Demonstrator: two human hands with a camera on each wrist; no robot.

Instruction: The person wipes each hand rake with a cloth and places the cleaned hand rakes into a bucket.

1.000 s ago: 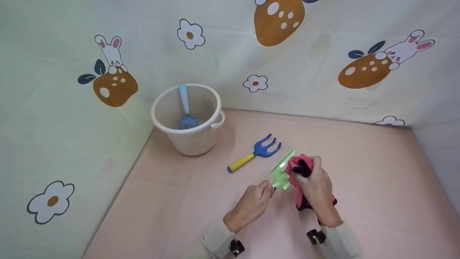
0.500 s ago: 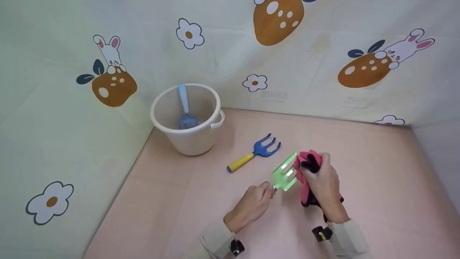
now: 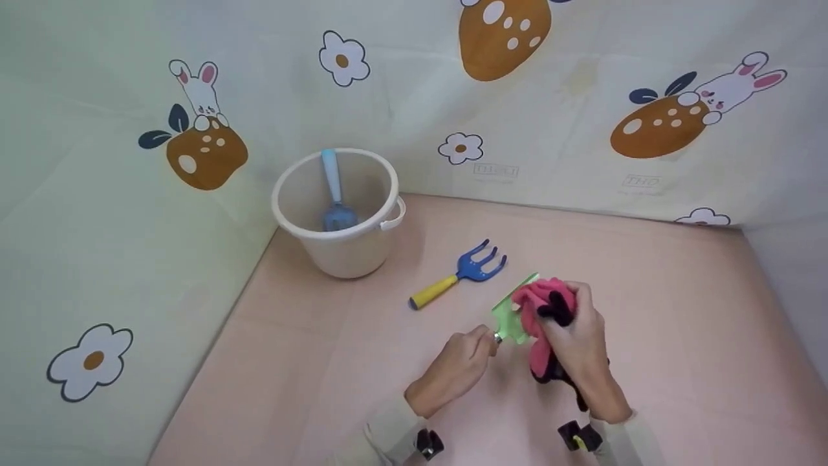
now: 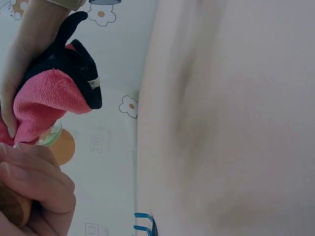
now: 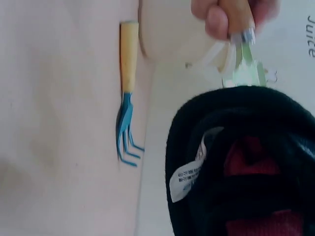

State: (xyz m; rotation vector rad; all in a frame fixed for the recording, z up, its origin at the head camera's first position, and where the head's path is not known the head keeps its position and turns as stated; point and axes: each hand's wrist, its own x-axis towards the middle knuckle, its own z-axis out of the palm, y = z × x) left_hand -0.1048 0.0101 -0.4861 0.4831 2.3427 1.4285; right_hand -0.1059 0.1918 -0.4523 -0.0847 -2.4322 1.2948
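My left hand (image 3: 456, 366) grips the wooden handle (image 4: 14, 206) of a small green garden trowel (image 3: 510, 322), its metal collar showing just past the fingers. The green blade points up and right, partly hidden behind a pink terry cloth (image 3: 538, 304) with black trim. My right hand (image 3: 581, 336) holds that cloth bunched against the blade. A black edge and a white label (image 5: 185, 182) on the cloth fill much of the right wrist view. A blue three-pronged hand fork (image 3: 475, 266) with a yellow handle lies on the surface just beyond the trowel.
A cream bucket (image 3: 346, 255) stands at the back left, holding a blue tool (image 3: 332, 181) with a light blue handle. Patterned fabric walls (image 3: 550, 129) rise behind and to the left. The pink tabletop (image 3: 698, 310) extends to the right.
The cloth first slid right towards the blade's edge, uncovering more of the green, then came back left over it. My left hand and the trowel have barely shifted.
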